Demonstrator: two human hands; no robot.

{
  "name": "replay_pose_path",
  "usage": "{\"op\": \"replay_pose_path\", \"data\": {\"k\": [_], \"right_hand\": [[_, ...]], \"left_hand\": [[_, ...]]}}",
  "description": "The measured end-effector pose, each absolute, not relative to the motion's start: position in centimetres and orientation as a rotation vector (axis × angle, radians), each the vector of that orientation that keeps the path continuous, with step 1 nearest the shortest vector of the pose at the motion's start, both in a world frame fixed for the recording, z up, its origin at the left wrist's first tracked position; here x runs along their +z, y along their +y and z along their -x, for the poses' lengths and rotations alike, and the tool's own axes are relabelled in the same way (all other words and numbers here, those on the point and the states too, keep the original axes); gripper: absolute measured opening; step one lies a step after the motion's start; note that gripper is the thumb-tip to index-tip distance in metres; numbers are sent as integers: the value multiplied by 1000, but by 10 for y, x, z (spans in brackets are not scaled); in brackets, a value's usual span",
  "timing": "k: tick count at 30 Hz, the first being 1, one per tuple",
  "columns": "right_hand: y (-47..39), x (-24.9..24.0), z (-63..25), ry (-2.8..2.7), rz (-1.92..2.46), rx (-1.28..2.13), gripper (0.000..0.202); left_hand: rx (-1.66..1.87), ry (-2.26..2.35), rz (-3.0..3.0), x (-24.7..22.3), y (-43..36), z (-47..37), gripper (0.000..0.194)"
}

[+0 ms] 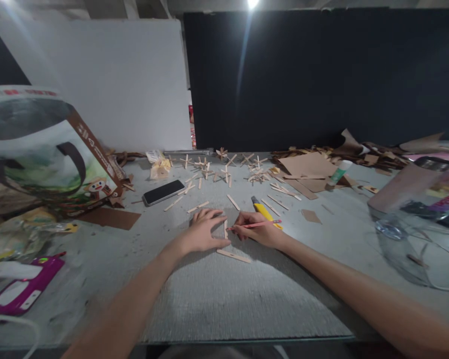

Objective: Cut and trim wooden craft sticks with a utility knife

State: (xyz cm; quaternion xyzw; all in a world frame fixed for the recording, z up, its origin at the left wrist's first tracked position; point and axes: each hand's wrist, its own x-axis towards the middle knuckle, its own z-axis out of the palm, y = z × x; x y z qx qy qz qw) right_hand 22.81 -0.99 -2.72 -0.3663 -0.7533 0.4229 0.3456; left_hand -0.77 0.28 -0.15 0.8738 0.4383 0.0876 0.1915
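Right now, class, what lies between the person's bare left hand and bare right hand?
A flat, pale wooden stick lies between the left hand and the right hand, which holds a thin red pencil. The head view shows this.

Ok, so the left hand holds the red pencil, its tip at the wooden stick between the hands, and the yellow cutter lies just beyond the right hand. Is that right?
Not quite: the head view shows the red pencil in the right hand. Its tip is at the wooden stick between the hands, and the yellow cutter lies just beyond the right hand.
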Motion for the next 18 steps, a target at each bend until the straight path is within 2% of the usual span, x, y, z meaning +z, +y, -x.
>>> {"op": "replay_pose_path", "data": {"k": [18], "right_hand": [[-11,-26,-227,-1948,970,1104,48]], "left_hand": [[246,1219,-2428,-1,3,8,76]]}}
